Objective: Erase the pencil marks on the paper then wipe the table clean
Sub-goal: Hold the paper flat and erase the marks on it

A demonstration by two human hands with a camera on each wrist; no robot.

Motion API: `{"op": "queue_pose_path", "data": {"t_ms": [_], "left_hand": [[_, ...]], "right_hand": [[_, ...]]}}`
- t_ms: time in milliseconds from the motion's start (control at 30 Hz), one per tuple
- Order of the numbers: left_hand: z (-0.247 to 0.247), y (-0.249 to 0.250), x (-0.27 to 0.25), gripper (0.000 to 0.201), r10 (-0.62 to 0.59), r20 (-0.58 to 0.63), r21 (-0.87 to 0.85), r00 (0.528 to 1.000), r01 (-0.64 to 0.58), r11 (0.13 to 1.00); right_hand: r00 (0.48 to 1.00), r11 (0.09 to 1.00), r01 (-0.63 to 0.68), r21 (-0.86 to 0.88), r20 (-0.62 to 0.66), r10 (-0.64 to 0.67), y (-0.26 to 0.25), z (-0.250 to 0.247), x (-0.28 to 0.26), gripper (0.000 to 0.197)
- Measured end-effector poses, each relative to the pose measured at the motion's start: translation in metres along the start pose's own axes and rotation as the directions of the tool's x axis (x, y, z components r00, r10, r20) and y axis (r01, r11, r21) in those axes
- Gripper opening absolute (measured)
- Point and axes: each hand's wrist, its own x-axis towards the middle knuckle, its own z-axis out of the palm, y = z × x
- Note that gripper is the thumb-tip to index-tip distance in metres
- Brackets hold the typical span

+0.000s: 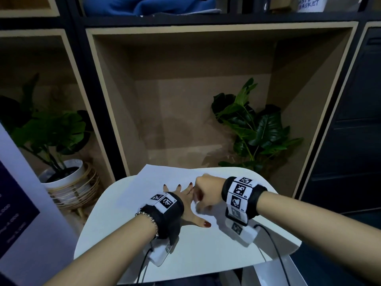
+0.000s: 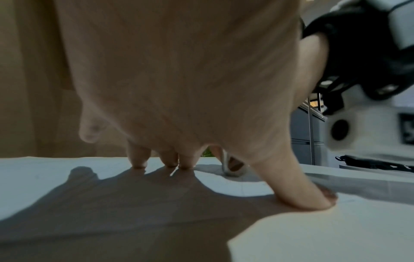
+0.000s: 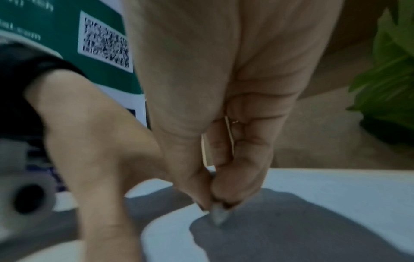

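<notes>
Here the thin white sheet of paper [image 1: 165, 203] lies flat on the white rounded table [image 1: 97, 228], low in the centre of the head view. It looks light and floppy, likely to slide or crease, so the left hand [image 1: 186, 205] spreads flat on it. The right hand [image 1: 205, 193] pinches a small pale eraser [image 3: 218, 215] at its upper end, tip on the sheet.

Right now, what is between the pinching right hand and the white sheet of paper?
A small whitish eraser, pinched by the right hand, touches the white sheet of paper; the right wrist view shows it.
</notes>
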Motion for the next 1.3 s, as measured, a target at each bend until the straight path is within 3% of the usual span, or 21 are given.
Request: {"op": "queue_pose_path", "data": {"t_ms": [67,233,367,533,700,867,1133,1300], "left_hand": [[0.0,0.0,0.0,0.12,-0.004,0.0,-0.002,1.0,0.004,1.0],[0.001,0.0,0.001,0.126,-0.018,0.004,0.032,1.0,0.018,0.999],[0.003,-0.002,0.002,0.123,-0.001,-0.011,0.01,1.0,0.001,1.0],[0.005,-0.002,0.003,0.126,-0.017,-0.013,0.041,1.0,0.018,0.999],[0.004,-0.002,0.004,0.117,-0.005,-0.01,0.0,1.0,0.005,1.0],[0.004,-0.001,0.001,0.124,-0.012,-0.005,0.032,1.0,0.012,0.999],[-0.014,-0.02,-0.003,0.091,0.083,0.105,0.096,0.991,-0.093,0.991],[-0.016,-0.024,0.009,0.087,0.097,0.119,0.113,0.988,-0.111,0.987]], "right_hand": [[1.0,0.998,0.016,0.054,0.021,-0.017,-0.001,0.001,-0.002,0.014],[0.999,0.998,-0.039,-0.052,-0.039,0.037,0.011,-0.008,-0.002,0.02],[1.0,0.995,0.021,0.099,0.013,-0.022,0.003,0.004,-0.01,0.013],[0.995,0.994,-0.094,-0.057,-0.045,0.092,0.015,-0.004,-0.005,0.026],[0.999,0.998,0.017,0.063,0.036,-0.02,-0.004,0.004,-0.008,0.01],[0.996,0.995,-0.09,-0.054,0.015,0.091,0.005,-0.008,-0.003,0.025],[0.994,0.993,-0.107,-0.051,-0.001,0.108,0.004,-0.006,-0.004,0.021],[0.997,0.993,-0.08,-0.083,-0.018,0.079,-0.002,-0.001,-0.004,0.018]]}}
